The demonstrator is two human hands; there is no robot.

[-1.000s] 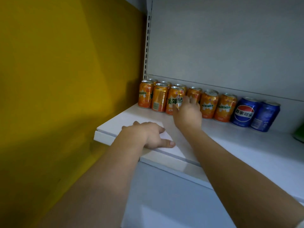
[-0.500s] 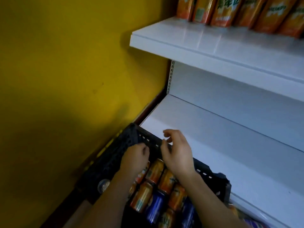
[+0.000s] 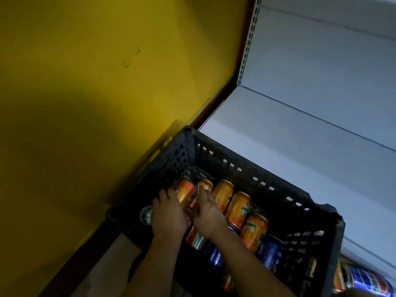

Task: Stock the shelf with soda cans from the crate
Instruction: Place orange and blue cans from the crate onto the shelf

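Reaching into crate [image 3: 240,168]: left hand [image 3: 169,217] grip wrapped on orange can [image 3: 186,195] at its 12 o'clock; right hand [image 3: 209,217] fingers apart over neighbour cans. Prob full, so heavy-ish; rigid, slick metal. Take it mid-body. Shelf [image 3: 300,146] bare at crate's 1 o'clock.

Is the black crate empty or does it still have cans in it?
Not empty. The crate holds several orange cans and some blue cans, most lying on their sides; both hands reach in.
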